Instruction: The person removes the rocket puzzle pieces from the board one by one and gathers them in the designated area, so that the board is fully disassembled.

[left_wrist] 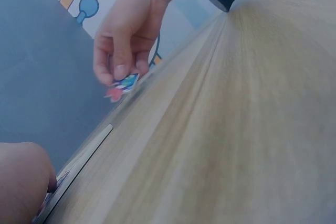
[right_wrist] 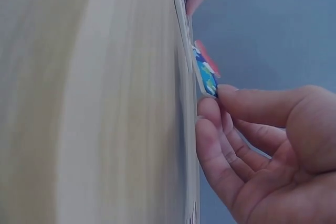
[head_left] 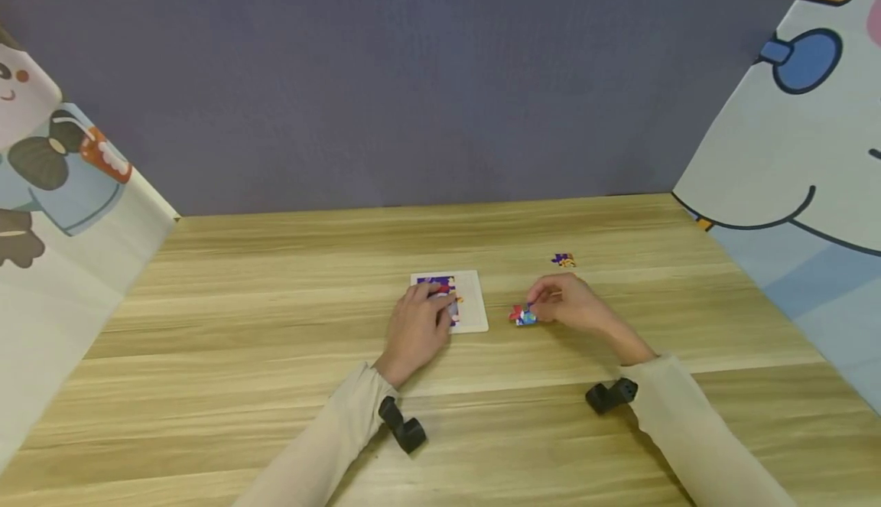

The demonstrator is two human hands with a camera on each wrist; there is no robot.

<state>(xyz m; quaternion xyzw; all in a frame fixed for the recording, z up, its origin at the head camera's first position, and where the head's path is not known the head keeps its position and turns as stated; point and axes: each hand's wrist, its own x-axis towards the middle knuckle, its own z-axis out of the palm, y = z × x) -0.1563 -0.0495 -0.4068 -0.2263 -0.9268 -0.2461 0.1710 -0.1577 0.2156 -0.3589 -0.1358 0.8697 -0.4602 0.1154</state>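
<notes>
A white puzzle tray point(head_left: 473, 310), partly filled with purple and coloured pieces, lies on the table in the head view. My left hand point(head_left: 417, 323) rests over its left part, fingers touching the pieces and hiding some of them. To the right of the tray, my right hand point(head_left: 567, 304) pinches a blue and red puzzle piece point(head_left: 525, 315) between thumb and fingers. In the right wrist view that puzzle piece point(right_wrist: 206, 72) is tilted and held just off the table by its edge.
Behind the right hand a purple and yellow puzzle piece point(head_left: 564, 260) lies on the wooden table point(head_left: 275, 293). Part of an orange piece point(head_left: 580, 278) shows beside the right hand. A dark grey panel point(head_left: 427, 86) stands along the table's back edge.
</notes>
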